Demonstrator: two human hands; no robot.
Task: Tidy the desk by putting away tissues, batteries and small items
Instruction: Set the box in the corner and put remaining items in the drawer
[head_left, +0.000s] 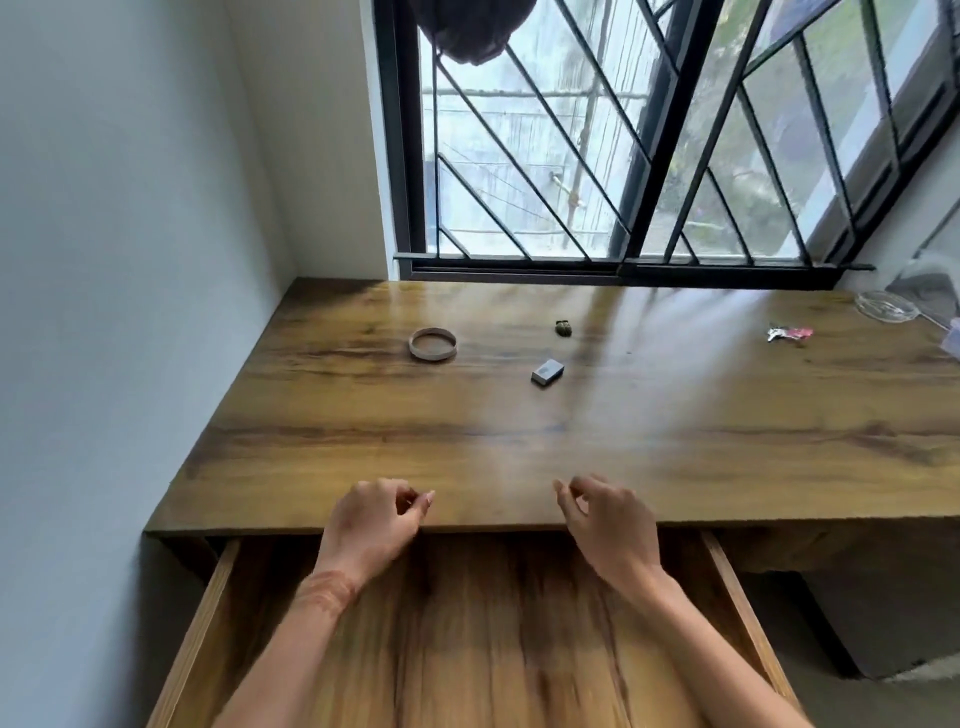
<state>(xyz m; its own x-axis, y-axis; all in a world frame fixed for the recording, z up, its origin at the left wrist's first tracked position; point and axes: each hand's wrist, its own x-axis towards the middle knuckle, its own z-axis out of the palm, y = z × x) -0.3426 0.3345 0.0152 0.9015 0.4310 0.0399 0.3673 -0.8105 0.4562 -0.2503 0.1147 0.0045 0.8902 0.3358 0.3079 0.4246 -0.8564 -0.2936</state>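
Note:
On the wooden desk (519, 431) lie a round tape ring (432, 344) at the left, a small dark object (563, 328) near the window, a small grey box (547, 372) in the middle, and a red-and-silver item (788, 334) at the right. A wide wooden drawer (478, 634) is pulled out under the desk's front edge. My left hand (371, 522) and my right hand (608, 525) hover above the drawer at the desk's front edge, fingers loosely curled and apart, holding nothing.
A glass dish (885, 306) sits at the far right corner beside some cloth. A barred window (623, 145) runs along the back of the desk. A white wall (130, 260) closes the left side. Drawer side rails (197, 639) flank my arms.

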